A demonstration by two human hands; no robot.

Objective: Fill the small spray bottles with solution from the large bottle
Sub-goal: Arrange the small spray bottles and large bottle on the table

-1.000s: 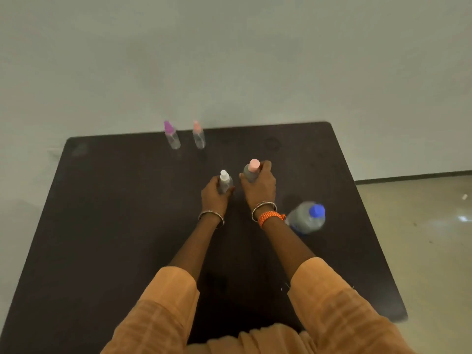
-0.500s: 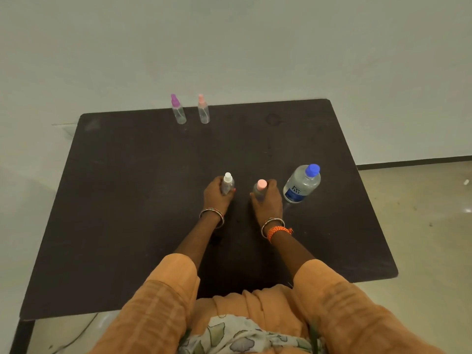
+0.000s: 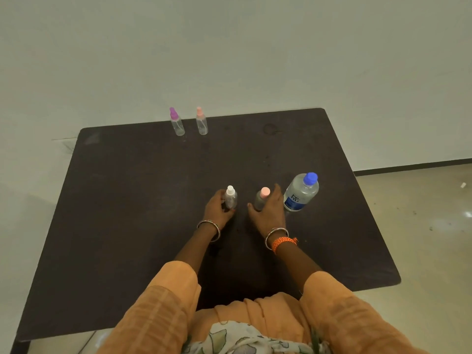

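A small clear spray bottle with a white cap (image 3: 231,198) stands on the dark table (image 3: 127,213), and my left hand (image 3: 217,209) grips it from the left. Just right of it stands a small spray bottle with a pink cap (image 3: 261,199). My right hand (image 3: 268,210) curves round that bottle from behind, thumb on its left and fingers on its right. The large clear bottle (image 3: 301,192), with a blue cap and blue label, stands upright and capped right beside my right hand.
Two more small spray bottles stand at the table's far edge by the wall, one with a purple cap (image 3: 176,122) and one with a pink cap (image 3: 201,121). The table's right edge drops to a tiled floor (image 3: 421,226).
Both hands have brought their small bottles toward me and stood them on the table. The right hand's fingers have loosened a little round the pink-capped bottle. The left hand stays as it was.
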